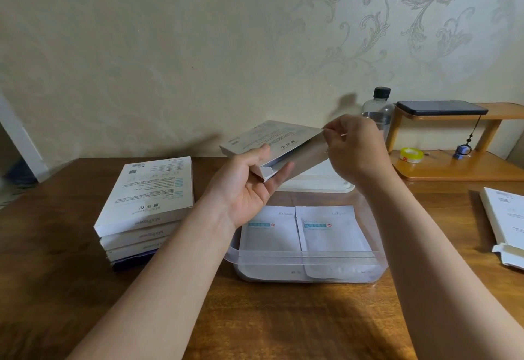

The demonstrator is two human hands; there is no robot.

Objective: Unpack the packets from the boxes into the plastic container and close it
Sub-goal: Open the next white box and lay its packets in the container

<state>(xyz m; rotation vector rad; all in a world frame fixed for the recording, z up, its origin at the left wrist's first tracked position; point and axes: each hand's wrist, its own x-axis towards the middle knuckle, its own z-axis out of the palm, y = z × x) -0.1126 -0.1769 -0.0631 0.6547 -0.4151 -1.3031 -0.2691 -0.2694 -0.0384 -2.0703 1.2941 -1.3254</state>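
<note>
My left hand grips the near end of a flat white box, held tilted above the table. My right hand pinches the box's far right end at its flap. Below them stands a clear plastic container with white packets lying inside, two side by side on top. The container's white lid lies just behind it. A stack of several more white boxes sits to the left of the container.
An opened white box lies at the right edge of the wooden table. At the back right a wooden shelf carries a phone, tape roll and a plastic bottle.
</note>
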